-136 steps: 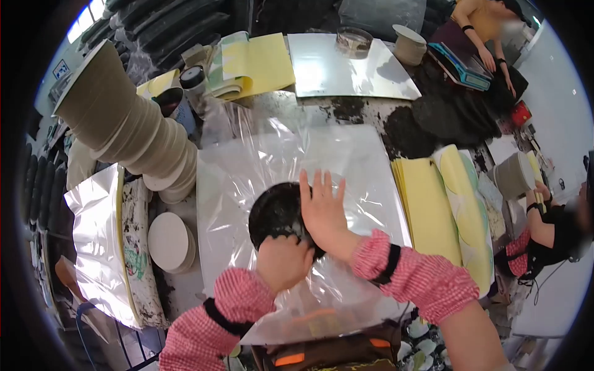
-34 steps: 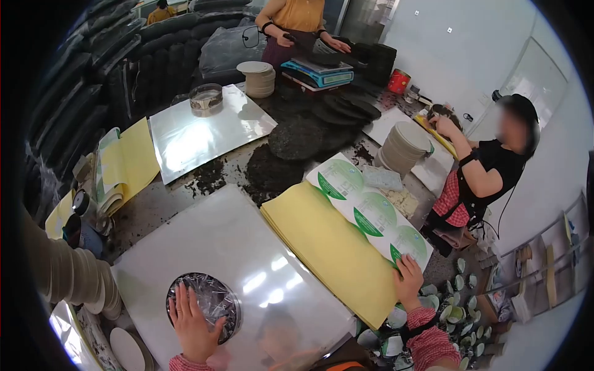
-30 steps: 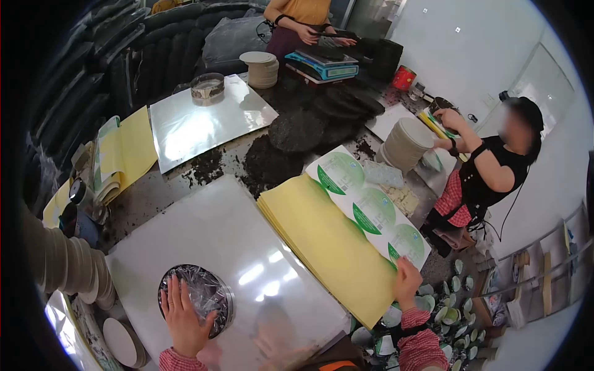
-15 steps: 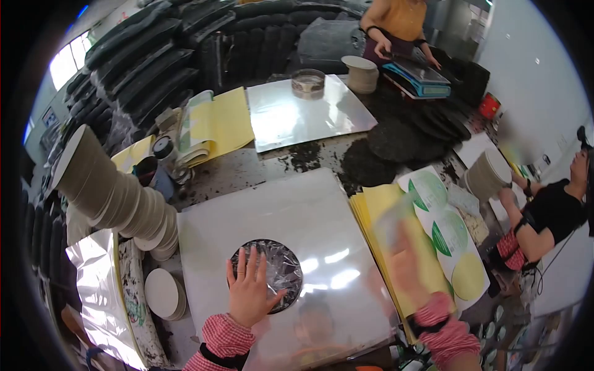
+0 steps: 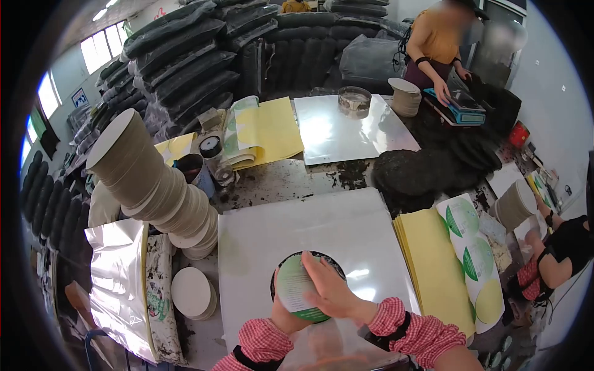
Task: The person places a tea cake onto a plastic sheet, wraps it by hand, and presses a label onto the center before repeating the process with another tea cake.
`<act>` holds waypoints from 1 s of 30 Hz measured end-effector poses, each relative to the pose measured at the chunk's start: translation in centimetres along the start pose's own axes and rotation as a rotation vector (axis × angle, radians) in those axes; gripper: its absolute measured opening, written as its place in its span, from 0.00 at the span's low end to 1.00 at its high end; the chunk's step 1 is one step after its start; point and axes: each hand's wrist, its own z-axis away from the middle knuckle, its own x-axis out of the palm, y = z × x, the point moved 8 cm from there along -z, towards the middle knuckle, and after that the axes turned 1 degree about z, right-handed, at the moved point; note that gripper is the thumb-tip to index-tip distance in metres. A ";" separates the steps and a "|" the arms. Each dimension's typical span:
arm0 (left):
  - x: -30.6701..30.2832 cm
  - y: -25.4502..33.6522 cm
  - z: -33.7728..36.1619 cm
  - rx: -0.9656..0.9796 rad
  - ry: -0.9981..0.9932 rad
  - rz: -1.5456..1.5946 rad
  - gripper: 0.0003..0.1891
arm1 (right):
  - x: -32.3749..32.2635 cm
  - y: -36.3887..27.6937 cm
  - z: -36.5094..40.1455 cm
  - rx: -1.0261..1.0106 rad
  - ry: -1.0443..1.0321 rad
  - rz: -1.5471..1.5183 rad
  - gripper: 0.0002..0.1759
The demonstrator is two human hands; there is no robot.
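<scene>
A round label, green with a pale printed middle, lies over the black round disc, whose dark rim shows around it. My left hand curves round the label's lower left side, its fingers partly hidden behind it. Across the label's right part rests my right hand, fingers stretched out and thumb lower down. Under all this is a shiny white sheet. To the right stand yellow backing sheets and a strip of round green labels.
Tall leaning stacks of grey round discs stand at the left, with a low stack nearer. A second shiny sheet lies farther back. Black round pieces are piled beyond the right corner. Two people work at the back right and right.
My right hand has come left from the yellow sheets onto the disc with the label. My left hand, flat on the disc before, has shifted to its lower left side. The camera view has shifted.
</scene>
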 end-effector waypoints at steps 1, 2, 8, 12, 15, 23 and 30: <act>-0.9 0.2 0.5 0.060 0.036 0.098 0.42 | 0.7 -1.1 -0.2 -0.097 -0.030 0.197 0.48; -1.8 0.4 1.0 0.119 0.076 0.197 0.43 | 1.4 -2.0 -0.3 -0.195 -0.061 0.395 0.48; -6.0 -6.0 6.2 -0.475 0.385 0.620 0.34 | 4.0 -1.8 -0.3 -0.106 -0.232 0.633 0.43; -6.1 -3.1 4.7 -0.391 0.323 0.097 0.25 | 4.0 -1.6 -0.3 -0.119 -0.175 0.672 0.43; -6.5 9.2 3.0 0.095 0.293 -0.262 0.31 | 3.5 -1.6 0.6 -0.183 -0.028 0.838 0.44; -4.1 15.6 7.1 -0.085 0.293 -0.400 0.32 | 3.6 -1.1 1.3 0.010 0.041 0.343 0.53; -2.4 9.3 15.1 -0.623 0.344 -0.383 0.23 | 12.0 -3.4 5.3 -0.062 -0.722 0.259 0.25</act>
